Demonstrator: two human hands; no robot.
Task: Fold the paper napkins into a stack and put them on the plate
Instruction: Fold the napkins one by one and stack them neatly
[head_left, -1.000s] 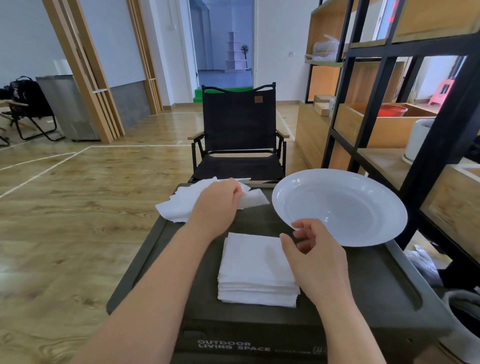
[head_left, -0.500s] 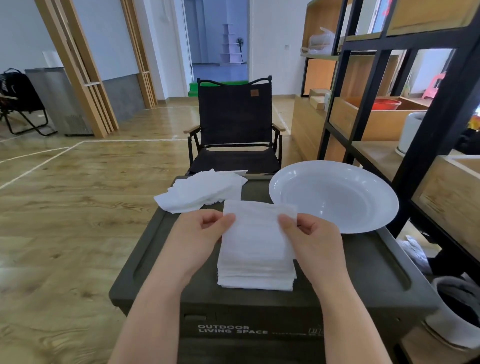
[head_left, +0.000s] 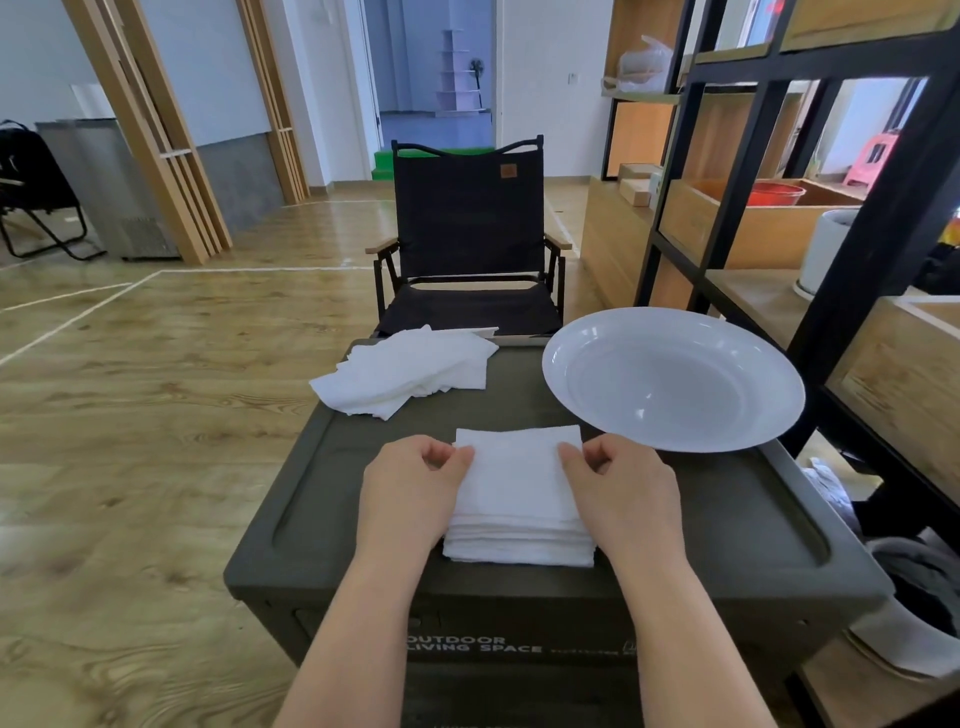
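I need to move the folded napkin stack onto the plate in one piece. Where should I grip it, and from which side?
Probably grip the stack low at its left and right edges, one hand per side, fingers under the bottom layer. Its loose layers would likely slide if lifted from the top. The plate sits to the far right.

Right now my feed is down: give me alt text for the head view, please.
Both hands pinch the far corners of the top napkin, left hand and right hand, over a folded stack on a dark storage box. A loose napkin pile lies at far left; the white plate at far right holds no napkins.
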